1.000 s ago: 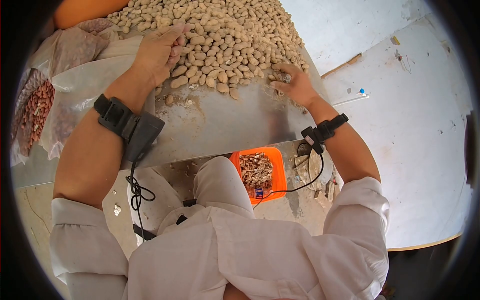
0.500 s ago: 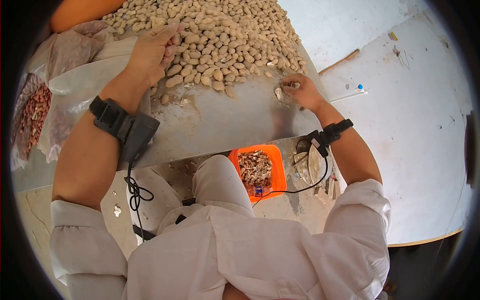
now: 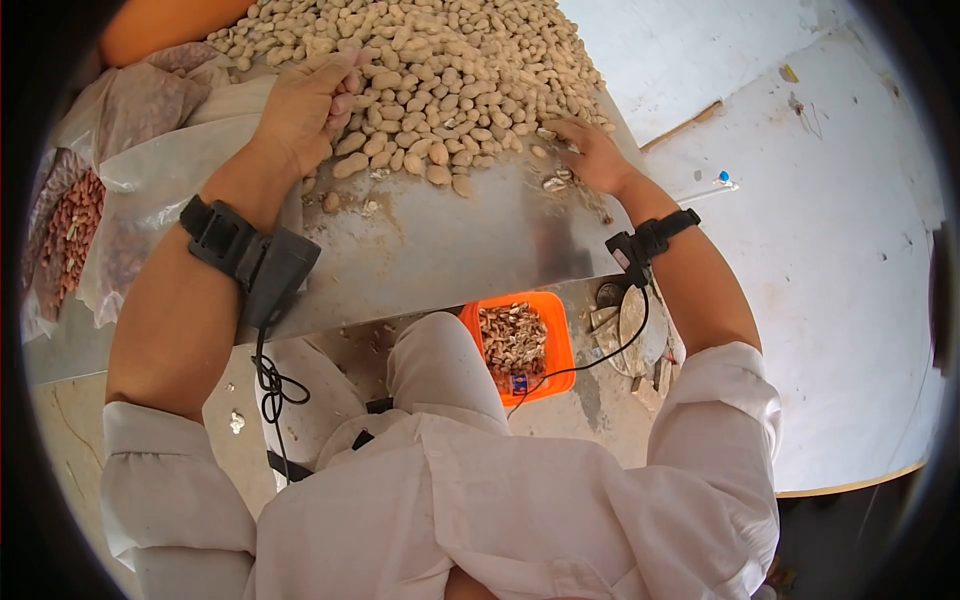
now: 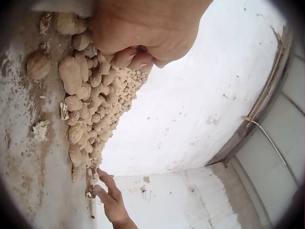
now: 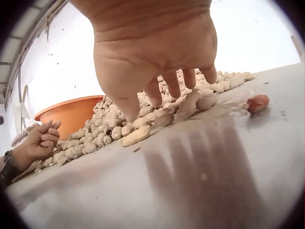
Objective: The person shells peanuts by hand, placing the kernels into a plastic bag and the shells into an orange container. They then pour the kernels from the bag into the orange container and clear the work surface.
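Note:
A large heap of unshelled peanuts (image 3: 460,70) covers the far part of the metal table (image 3: 440,250). At the heap's left side my left hand (image 3: 300,110) is held with its fingers curled in; no object shows between them. My right hand (image 3: 600,162) reaches to the heap's near right edge. In the right wrist view its fingers (image 5: 171,85) hang down, spread and fairly straight, over the peanuts, with the tips hidden among them. A pale peanut (image 5: 136,137) lies just below the thumb there, and a red kernel (image 5: 258,103) lies off to the right.
Plastic bags (image 3: 150,175) with red kernels (image 3: 75,230) sit at the left, before an orange basin (image 3: 165,25). Below the table edge, an orange container (image 3: 560,350) holds empty shells (image 3: 512,340). A white surface (image 3: 830,300) lies right of the table.
My right hand drew back toward me from the heap's edge, then moved forward onto it again with its fingers extended. Shell bits now show beside it on the table. My left hand has barely moved.

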